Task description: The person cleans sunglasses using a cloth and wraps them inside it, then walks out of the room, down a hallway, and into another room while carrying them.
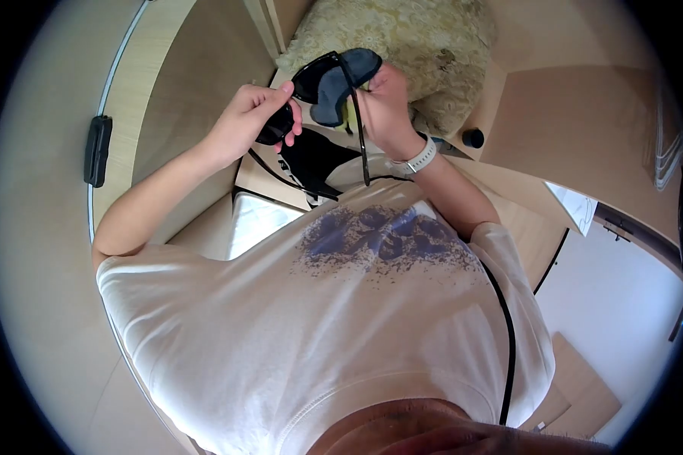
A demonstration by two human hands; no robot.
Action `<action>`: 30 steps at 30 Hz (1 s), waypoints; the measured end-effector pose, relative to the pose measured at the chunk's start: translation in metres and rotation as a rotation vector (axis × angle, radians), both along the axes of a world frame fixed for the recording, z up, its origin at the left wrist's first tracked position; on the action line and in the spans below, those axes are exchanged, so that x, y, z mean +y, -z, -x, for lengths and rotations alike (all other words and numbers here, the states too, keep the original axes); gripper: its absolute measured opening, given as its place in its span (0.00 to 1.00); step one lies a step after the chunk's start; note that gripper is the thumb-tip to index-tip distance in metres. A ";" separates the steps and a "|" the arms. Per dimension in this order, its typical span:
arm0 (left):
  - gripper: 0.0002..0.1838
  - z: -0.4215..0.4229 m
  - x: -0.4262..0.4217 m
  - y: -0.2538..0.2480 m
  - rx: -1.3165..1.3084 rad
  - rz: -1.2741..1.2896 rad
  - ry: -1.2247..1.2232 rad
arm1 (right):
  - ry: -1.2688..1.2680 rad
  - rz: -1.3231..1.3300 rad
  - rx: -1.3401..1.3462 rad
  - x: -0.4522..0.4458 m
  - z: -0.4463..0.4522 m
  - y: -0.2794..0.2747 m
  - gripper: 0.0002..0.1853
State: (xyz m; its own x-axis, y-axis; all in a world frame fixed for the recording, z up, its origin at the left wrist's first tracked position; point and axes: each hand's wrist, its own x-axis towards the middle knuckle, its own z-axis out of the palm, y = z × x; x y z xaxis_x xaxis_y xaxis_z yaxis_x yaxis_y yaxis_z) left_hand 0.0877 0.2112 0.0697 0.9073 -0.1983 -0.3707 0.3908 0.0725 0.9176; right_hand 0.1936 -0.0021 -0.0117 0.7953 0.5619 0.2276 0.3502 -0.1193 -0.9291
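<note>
Black sunglasses (305, 89) are held in front of my chest, their temples unfolded and pointing back toward my shirt. My left hand (249, 121) grips them around one dark lens, thumb on top and fingers curled beneath. At the other lens, my right hand (385, 110) is closed on a grey-blue piece of soft cloth (334, 89) with black edging. The cloth lies against or just behind that lens; the exact contact cannot be made out. A bit of yellow-green shows below it. A white watch (419, 156) is on my right wrist.
A patterned yellowish cushion or cloth (402, 38) sits beyond my hands. Wooden panels (577, 106) stand on both sides. A small dark round object (473, 138) is right of my wrist. A black cable (507, 341) runs down my shirt, and a black handle (98, 151) is at the left.
</note>
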 end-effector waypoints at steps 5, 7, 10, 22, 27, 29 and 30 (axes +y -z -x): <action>0.32 0.003 -0.002 -0.003 0.019 -0.047 0.029 | -0.045 -0.344 0.485 0.020 0.029 -0.049 0.07; 0.32 0.003 -0.003 -0.002 0.020 -0.061 0.044 | -0.025 -0.285 0.469 0.021 0.035 -0.043 0.09; 0.29 0.003 -0.003 0.001 0.033 -0.035 0.017 | -0.060 -0.305 0.507 0.013 0.035 -0.038 0.09; 0.30 -0.001 -0.010 0.001 0.013 -0.060 0.050 | -0.021 -0.435 0.385 0.017 0.028 -0.033 0.08; 0.30 -0.001 -0.007 0.001 -0.047 -0.137 0.035 | 0.008 -0.384 0.400 0.006 0.034 -0.034 0.12; 0.30 -0.002 -0.009 -0.001 -0.048 -0.117 0.028 | -0.050 -0.406 0.357 -0.002 0.023 -0.021 0.04; 0.30 -0.003 -0.009 -0.002 -0.053 -0.096 0.033 | -0.054 -0.401 0.338 -0.003 0.018 -0.022 0.03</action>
